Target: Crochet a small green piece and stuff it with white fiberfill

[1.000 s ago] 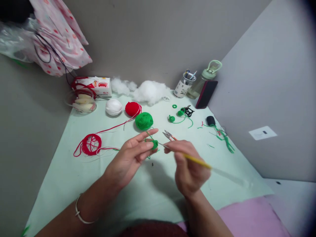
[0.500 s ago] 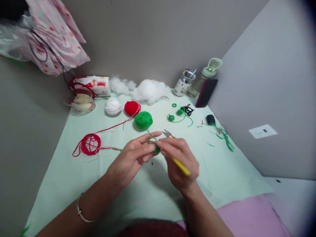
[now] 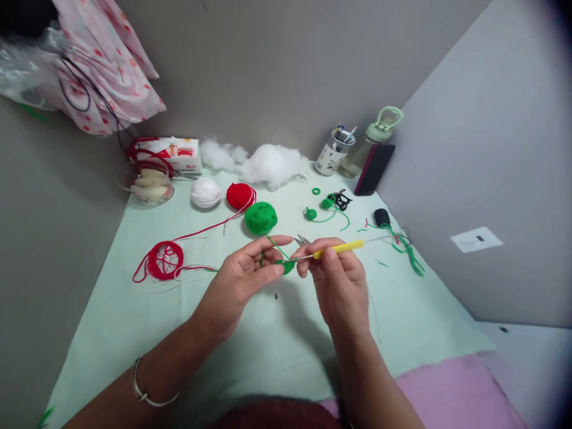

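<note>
The small green crochet piece [image 3: 289, 266] is partly hidden between the left hand's [image 3: 239, 277] pinched thumb and fingers, the hook tip is hard to make out where it meets the stitches, and the right hand [image 3: 343, 280] covers most of the snips [image 3: 302, 240] behind its fingertips. The yellow-handled crochet hook [image 3: 342, 248], gripped by the right thumb and fingers closed round its handle, points toward the left fingertips, its long axis nearly crosswise, handle end slightly farther from the wearer.
</note>
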`<state>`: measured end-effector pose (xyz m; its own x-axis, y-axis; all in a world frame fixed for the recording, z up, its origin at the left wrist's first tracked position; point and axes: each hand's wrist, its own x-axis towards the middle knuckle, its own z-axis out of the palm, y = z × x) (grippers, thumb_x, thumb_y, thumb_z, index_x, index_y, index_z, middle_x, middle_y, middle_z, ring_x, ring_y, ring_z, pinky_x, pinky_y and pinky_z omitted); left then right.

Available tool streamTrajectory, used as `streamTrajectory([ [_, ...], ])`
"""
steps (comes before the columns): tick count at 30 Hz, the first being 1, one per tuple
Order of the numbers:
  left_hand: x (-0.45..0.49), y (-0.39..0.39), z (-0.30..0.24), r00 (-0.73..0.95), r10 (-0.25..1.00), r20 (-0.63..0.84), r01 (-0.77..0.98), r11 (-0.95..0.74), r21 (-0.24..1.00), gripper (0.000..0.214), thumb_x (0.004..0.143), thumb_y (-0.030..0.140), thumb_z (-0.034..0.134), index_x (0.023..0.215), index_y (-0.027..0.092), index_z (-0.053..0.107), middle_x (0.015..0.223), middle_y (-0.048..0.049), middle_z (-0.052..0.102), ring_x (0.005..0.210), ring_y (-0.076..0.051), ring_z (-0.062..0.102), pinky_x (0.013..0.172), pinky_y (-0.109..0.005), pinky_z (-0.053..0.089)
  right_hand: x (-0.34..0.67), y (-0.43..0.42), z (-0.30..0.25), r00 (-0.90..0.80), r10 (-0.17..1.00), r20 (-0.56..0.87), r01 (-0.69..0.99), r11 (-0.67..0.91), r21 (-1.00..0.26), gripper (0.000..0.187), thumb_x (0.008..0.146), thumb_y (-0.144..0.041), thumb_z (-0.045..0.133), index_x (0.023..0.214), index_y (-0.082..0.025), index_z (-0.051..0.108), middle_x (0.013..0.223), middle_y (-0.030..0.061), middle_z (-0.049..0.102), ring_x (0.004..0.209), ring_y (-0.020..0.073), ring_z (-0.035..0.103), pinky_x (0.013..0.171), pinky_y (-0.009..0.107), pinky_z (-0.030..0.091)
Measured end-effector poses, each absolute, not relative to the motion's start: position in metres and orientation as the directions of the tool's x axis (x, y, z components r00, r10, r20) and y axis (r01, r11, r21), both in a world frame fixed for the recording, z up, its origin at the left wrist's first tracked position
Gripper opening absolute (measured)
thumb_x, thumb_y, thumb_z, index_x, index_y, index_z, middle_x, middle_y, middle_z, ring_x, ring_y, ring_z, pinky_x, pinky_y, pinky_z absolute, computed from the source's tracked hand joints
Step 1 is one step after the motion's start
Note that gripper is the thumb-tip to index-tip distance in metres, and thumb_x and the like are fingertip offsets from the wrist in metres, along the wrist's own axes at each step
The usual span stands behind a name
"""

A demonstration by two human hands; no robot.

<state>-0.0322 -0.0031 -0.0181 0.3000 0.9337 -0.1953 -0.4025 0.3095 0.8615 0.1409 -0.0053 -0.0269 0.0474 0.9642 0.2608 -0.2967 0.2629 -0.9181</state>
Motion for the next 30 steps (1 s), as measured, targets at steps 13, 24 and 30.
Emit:
streamTrajectory([
  [13, -0.026, -0.01, -0.02, 0.127, 0.979, -0.162, -0.296, 0.193, 0.936, 0.044, 0.081, 0.021, 0.088, 0.124, 0.028, 0.081, 0.087, 0.0013, 0.064, 0.083, -0.014, 0.054, 0.082, -0.027, 0.045, 0.139, -0.022, -0.037, -0.231, 0.57, 0.788, 0.592, 0.725, -0.351, 0.032, 0.102, -0.01, 0.059, 0.128, -0.025, 0.072, 0.106, 0.0082, 0.081, 0.093, 0.0208, 0.077, 0.079, 0.034, 0.064],
  [24, -0.032, -0.002, -0.014, 0.314, 0.913, -0.26, -0.495, 0.391, 0.776, 0.043, 0.08, 0.024, 0.089, 0.122, 0.027, 0.082, 0.086, 0.0027, 0.061, 0.069, -0.008, 0.045, 0.072, -0.023, 0.043, 0.137, -0.013, -0.027, 0.102, 0.825, 0.556, 0.024, 0.557, -0.83, 0.021, 0.106, -0.024, 0.06, 0.106, -0.026, 0.08, 0.091, 0.0042, 0.077, 0.073, 0.0177, 0.069, 0.065, 0.035, 0.059],
  [30, -0.026, -0.008, -0.018, 0.265, 0.935, -0.234, -0.476, 0.338, 0.812, 0.046, 0.083, 0.029, 0.09, 0.127, 0.028, 0.08, 0.091, 0.0013, 0.066, 0.075, -0.01, 0.05, 0.067, -0.022, 0.04, 0.132, -0.021, -0.028, -0.02, 0.741, 0.671, 0.346, 0.635, -0.691, 0.033, 0.1, -0.01, 0.065, 0.12, -0.032, 0.079, 0.102, 0.005, 0.082, 0.088, 0.02, 0.075, 0.075, 0.037, 0.064],
])
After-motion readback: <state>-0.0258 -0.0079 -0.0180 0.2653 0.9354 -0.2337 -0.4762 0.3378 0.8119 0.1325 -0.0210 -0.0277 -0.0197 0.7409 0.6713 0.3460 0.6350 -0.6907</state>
